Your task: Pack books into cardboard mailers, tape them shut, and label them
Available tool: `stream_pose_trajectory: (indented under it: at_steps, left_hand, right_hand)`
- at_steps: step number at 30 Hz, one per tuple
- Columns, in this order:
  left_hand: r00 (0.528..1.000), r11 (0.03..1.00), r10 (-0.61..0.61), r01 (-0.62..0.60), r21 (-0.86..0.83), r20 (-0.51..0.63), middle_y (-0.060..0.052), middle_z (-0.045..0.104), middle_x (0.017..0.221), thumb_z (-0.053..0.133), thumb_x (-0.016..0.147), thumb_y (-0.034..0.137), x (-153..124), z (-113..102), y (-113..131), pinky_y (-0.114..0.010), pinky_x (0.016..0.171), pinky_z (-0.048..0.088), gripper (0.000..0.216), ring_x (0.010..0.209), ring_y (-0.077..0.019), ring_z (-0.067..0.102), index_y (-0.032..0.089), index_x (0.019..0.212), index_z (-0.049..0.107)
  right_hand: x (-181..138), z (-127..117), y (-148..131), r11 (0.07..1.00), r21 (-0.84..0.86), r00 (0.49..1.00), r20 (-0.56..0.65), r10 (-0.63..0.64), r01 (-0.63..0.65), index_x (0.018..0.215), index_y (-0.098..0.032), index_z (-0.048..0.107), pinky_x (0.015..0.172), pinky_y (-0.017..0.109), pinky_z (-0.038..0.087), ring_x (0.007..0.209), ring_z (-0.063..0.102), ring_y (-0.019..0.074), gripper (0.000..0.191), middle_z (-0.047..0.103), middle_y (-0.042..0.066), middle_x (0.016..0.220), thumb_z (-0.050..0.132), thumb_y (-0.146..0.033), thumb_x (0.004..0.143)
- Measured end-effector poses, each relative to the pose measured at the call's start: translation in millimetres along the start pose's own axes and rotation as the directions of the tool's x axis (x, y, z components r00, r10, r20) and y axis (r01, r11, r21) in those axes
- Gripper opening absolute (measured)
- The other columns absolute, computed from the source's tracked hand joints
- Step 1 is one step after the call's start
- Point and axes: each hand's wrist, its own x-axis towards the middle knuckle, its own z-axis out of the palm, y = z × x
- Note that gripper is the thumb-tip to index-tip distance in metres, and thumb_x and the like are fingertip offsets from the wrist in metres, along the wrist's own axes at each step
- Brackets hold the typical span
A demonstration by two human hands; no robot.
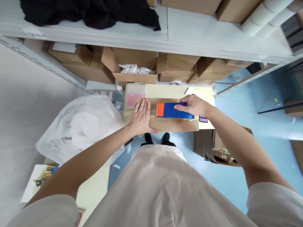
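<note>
A long cardboard box [176, 126] lies across the pale yellow table [209, 91] in front of me. My left hand [142, 116] presses flat on the left end of its top, fingers stretched out. My right hand [193, 105] is wrapped round a blue tape dispenser [171, 110] with an orange front part. The dispenser rests on or just over the box's top, its orange end pointing at my left hand. Clear tape shows along the middle of the box. The roll inside the dispenser is hidden from view.
Behind the table, a metal shelf [151, 47] holds several cardboard boxes, one open with white packets [134, 68]. A pink-and-white packet [136, 94] and a phone [203, 119] lie on the table. A large translucent plastic bag [80, 126] bulges at left; an open carton [222, 148] stands right.
</note>
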Motion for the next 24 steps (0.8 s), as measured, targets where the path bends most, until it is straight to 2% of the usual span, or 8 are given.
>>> stream_pose_trajectory:
  at_steps: [4,9,12,14,17,21,24]
  left_hand:
    - [0.999,0.995,-0.036,0.033,0.096,0.036,-0.033,0.004,0.155,0.061,0.049,0.084,2.3,-3.8,3.5,-0.051,0.116,0.001,0.146,0.146,-0.0427,0.002,-0.009,0.147,0.006]
    - [0.996,0.981,-0.053,0.039,0.192,0.067,-0.033,0.004,0.155,0.058,0.051,0.085,3.6,-5.9,6.2,-0.051,0.115,0.004,0.143,0.146,-0.0426,0.003,-0.008,0.147,0.009]
    - [0.992,0.972,-0.084,0.062,0.227,0.090,-0.034,0.004,0.154,0.058,0.050,0.086,4.0,-7.1,7.4,-0.052,0.115,0.005,0.145,0.145,-0.0435,0.004,-0.009,0.147,0.008]
    - [0.987,0.961,-0.140,0.116,0.249,0.079,-0.036,0.004,0.154,0.056,0.051,0.086,9.0,-7.9,16.0,-0.055,0.114,0.005,0.144,0.145,-0.0449,0.003,-0.010,0.147,0.007]
    - [0.983,0.955,-0.169,0.147,0.259,0.066,-0.037,0.002,0.153,0.052,0.053,0.088,30.1,-4.8,52.5,-0.060,0.112,0.001,0.143,0.144,-0.0472,0.001,-0.010,0.147,0.005]
    - [0.979,0.980,0.060,-0.095,0.173,0.193,-0.032,0.006,0.155,0.049,0.055,0.089,76.7,13.2,131.1,-0.056,0.114,-0.003,0.139,0.145,-0.0439,0.000,-0.006,0.148,0.010]
    - [0.985,0.984,0.088,-0.108,0.139,0.147,-0.033,0.006,0.155,0.047,0.058,0.089,102.0,29.9,170.9,-0.054,0.114,-0.004,0.138,0.145,-0.0437,0.001,-0.009,0.147,0.009]
  right_hand:
    - [-6.7,-13.1,25.4,0.999,-0.034,0.999,0.031,-0.039,0.040,0.065,-0.018,0.066,0.052,0.027,0.034,0.051,0.049,0.0114,0.055,0.056,0.001,0.055,0.051,-0.069,0.079]
    - [-43.8,-39.8,102.1,0.997,-0.080,1.000,0.004,0.021,-0.021,0.060,-0.020,0.066,0.052,0.028,0.035,0.051,0.050,0.0134,0.056,0.055,0.001,0.050,0.052,-0.070,0.077]
    - [-61.3,-44.2,143.1,0.993,-0.087,0.996,0.000,0.084,-0.083,0.059,-0.020,0.066,0.053,0.029,0.035,0.052,0.050,0.0151,0.054,0.055,0.001,0.049,0.054,-0.070,0.076]
    - [-63.4,-41.9,158.1,0.990,-0.085,0.994,-0.001,0.111,-0.111,0.058,-0.020,0.065,0.054,0.030,0.035,0.055,0.052,0.0161,0.054,0.055,0.002,0.050,0.054,-0.069,0.077]
    - [-55.9,-39.2,164.6,0.997,-0.058,0.998,-0.013,0.059,-0.060,0.056,-0.020,0.064,0.055,0.030,0.034,0.056,0.052,0.0160,0.054,0.052,0.002,0.049,0.054,-0.068,0.078]
    - [-46.6,-43.2,166.4,0.999,-0.032,1.000,-0.006,-0.002,0.002,0.059,-0.018,0.065,0.058,0.029,0.035,0.062,0.054,0.0171,0.053,0.052,0.002,0.052,0.056,-0.066,0.078]
    - [-48.8,-43.7,178.2,0.999,0.043,1.000,-0.006,0.009,-0.009,0.063,-0.015,0.067,0.060,0.028,0.036,0.064,0.055,0.0167,0.054,0.054,0.002,0.055,0.056,-0.066,0.078]
